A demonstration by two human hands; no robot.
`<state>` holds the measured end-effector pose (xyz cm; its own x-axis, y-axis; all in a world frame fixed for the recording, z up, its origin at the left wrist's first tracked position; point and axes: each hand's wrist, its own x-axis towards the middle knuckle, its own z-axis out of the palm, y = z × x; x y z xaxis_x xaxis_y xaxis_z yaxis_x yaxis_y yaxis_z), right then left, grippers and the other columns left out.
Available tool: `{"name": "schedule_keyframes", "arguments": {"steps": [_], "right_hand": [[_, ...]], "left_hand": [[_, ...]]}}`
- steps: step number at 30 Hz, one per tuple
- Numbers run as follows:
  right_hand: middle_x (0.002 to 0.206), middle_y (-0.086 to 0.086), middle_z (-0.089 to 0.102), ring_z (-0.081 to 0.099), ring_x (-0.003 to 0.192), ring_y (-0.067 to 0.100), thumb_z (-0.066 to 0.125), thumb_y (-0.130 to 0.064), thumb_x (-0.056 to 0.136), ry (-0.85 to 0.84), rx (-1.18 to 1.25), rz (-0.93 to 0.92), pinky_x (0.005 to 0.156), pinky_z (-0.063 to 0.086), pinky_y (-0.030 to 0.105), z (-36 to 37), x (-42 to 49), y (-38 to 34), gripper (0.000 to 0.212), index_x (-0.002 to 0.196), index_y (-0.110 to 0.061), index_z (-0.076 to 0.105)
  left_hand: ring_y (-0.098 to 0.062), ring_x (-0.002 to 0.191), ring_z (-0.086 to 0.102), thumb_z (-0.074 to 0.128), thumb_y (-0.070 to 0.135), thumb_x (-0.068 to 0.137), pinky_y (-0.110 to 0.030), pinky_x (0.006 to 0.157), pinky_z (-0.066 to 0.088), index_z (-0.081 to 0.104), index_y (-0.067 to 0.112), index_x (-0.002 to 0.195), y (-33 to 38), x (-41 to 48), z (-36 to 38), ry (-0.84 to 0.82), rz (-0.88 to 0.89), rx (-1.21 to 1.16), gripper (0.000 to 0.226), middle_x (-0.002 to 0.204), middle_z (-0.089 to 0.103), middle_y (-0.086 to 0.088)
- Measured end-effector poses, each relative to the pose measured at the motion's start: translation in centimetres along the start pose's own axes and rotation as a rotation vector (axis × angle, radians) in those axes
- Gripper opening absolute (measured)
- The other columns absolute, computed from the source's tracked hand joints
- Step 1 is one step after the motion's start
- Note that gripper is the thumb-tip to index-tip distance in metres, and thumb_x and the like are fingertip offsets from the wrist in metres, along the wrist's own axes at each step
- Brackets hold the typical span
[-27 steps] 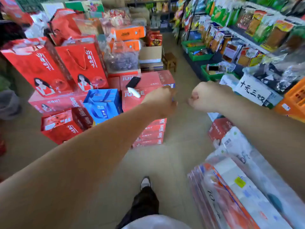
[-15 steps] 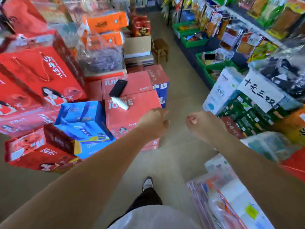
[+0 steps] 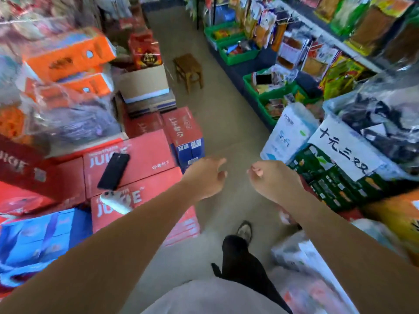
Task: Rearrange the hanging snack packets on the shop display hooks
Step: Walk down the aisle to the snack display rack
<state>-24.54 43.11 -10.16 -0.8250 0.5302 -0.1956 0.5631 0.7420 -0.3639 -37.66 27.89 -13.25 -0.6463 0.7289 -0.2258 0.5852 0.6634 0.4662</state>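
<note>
A pale shop floor [image 3: 226, 123] runs up the middle as an aisle. Stacked red juice cartons [image 3: 154, 152] fill its left side, with orange boxes and blurred plastic-wrapped goods piled behind them. Along the right edge stands the shelving, and the hanging snack packets [image 3: 264, 23] dangle from its hooks at the upper right, well apart from both hands. Below them sit green baskets [image 3: 238, 56] of small goods, and nearer, a white handwritten sign [image 3: 347, 146] lies over bagged stock. A wooden stool [image 3: 189, 69] stands on the floor further up the aisle. Both bare arms reach forward over the floor: the left hand [image 3: 205, 179] is loosely spread, forefinger out, holding nothing, while the right hand [image 3: 274, 181] is curled into a loose fist with nothing visible in it. A black phone [image 3: 114, 171] lies flat on a carton top.
</note>
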Motion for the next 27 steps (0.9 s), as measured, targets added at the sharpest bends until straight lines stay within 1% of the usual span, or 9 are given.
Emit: {"name": "schedule_keyframes", "arguments": {"steps": [3, 6, 9, 12, 16, 19, 20, 23, 27], "right_hand": [[0.088, 0.002, 0.074, 0.070, 0.093, 0.031, 0.055, -0.043, 0.097, -0.028, -0.005, -0.009, 0.081, 0.057, 0.038, -1.4, 6.8, 2.8, 0.033, 0.082, -0.015, 0.063], [0.097, 0.001, 0.077, 0.072, 0.098, 0.029, 0.055, -0.044, 0.096, -0.050, -0.016, -0.072, 0.085, 0.058, 0.041, -3.4, 13.9, 5.0, 0.030, 0.086, -0.018, 0.066], [0.097, -0.001, 0.078, 0.073, 0.098, 0.028, 0.055, -0.043, 0.097, -0.072, -0.031, -0.101, 0.083, 0.058, 0.038, -5.8, 19.7, 6.1, 0.029, 0.093, -0.019, 0.071], [0.091, -0.001, 0.078, 0.073, 0.096, 0.030, 0.054, -0.046, 0.094, -0.074, 0.009, -0.126, 0.079, 0.060, 0.041, -7.7, 26.0, 6.7, 0.034, 0.086, -0.016, 0.067], [0.094, -0.005, 0.080, 0.075, 0.096, 0.026, 0.055, -0.045, 0.095, -0.115, 0.042, -0.176, 0.076, 0.061, 0.041, -9.3, 34.6, 6.3, 0.033, 0.081, -0.017, 0.066], [0.095, -0.008, 0.080, 0.075, 0.094, 0.024, 0.055, -0.046, 0.096, -0.127, 0.012, -0.216, 0.073, 0.059, 0.037, -9.9, 41.7, 5.2, 0.032, 0.082, -0.019, 0.067], [0.096, -0.008, 0.080, 0.075, 0.093, 0.024, 0.056, -0.045, 0.096, -0.126, -0.003, -0.228, 0.072, 0.058, 0.036, -10.0, 44.3, 4.7, 0.031, 0.084, -0.019, 0.068], [0.095, -0.007, 0.079, 0.075, 0.092, 0.025, 0.057, -0.045, 0.096, -0.146, -0.030, -0.239, 0.074, 0.060, 0.039, -10.4, 52.0, 2.7, 0.031, 0.086, -0.019, 0.069], [0.097, -0.004, 0.079, 0.075, 0.097, 0.024, 0.053, -0.049, 0.093, -0.151, -0.017, -0.237, 0.079, 0.061, 0.042, -12.3, 61.5, 0.0, 0.032, 0.088, -0.021, 0.070]], "left_hand": [[-0.033, 0.122, 0.064, 0.055, 0.035, 0.097, -0.043, 0.098, 0.054, 0.057, 0.019, 0.143, 1.6, 7.3, -0.6, -0.002, -0.006, 0.005, 0.049, 0.132, 0.069, -0.011], [-0.034, 0.122, 0.064, 0.055, 0.035, 0.098, -0.042, 0.098, 0.054, 0.058, 0.020, 0.142, 3.3, 13.8, -1.7, 0.035, -0.048, 0.002, 0.047, 0.132, 0.069, -0.010], [-0.034, 0.124, 0.064, 0.056, 0.035, 0.099, -0.042, 0.101, 0.053, 0.058, 0.020, 0.142, 5.0, 18.8, -3.1, 0.037, -0.090, -0.024, 0.046, 0.137, 0.067, -0.010], [-0.033, 0.127, 0.062, 0.057, 0.034, 0.099, -0.042, 0.105, 0.051, 0.058, 0.019, 0.144, 5.3, 24.0, -5.3, 0.051, -0.099, -0.054, 0.047, 0.143, 0.063, -0.011], [-0.036, 0.123, 0.062, 0.054, 0.034, 0.098, -0.043, 0.101, 0.053, 0.062, 0.016, 0.137, 3.4, 31.8, -8.0, 0.010, -0.169, 0.027, 0.043, 0.138, 0.064, -0.014], [-0.039, 0.117, 0.065, 0.045, 0.043, 0.090, -0.045, 0.097, 0.056, 0.065, 0.011, 0.131, 0.9, 38.1, -10.3, -0.005, -0.231, 0.039, 0.055, 0.131, 0.067, -0.019], [-0.040, 0.117, 0.065, 0.046, 0.042, 0.091, -0.045, 0.098, 0.055, 0.065, 0.010, 0.131, 0.1, 40.3, -11.2, 0.010, -0.246, 0.015, 0.055, 0.131, 0.067, -0.020], [-0.039, 0.121, 0.063, 0.056, 0.029, 0.097, -0.043, 0.098, 0.053, 0.065, 0.012, 0.130, -2.4, 47.6, -13.9, 0.066, -0.242, -0.042, 0.038, 0.130, 0.066, -0.018], [-0.035, 0.123, 0.062, 0.057, 0.029, 0.097, -0.042, 0.100, 0.053, 0.063, 0.015, 0.135, -4.1, 56.2, -18.2, 0.110, -0.253, -0.123, 0.041, 0.136, 0.065, -0.013]]}}
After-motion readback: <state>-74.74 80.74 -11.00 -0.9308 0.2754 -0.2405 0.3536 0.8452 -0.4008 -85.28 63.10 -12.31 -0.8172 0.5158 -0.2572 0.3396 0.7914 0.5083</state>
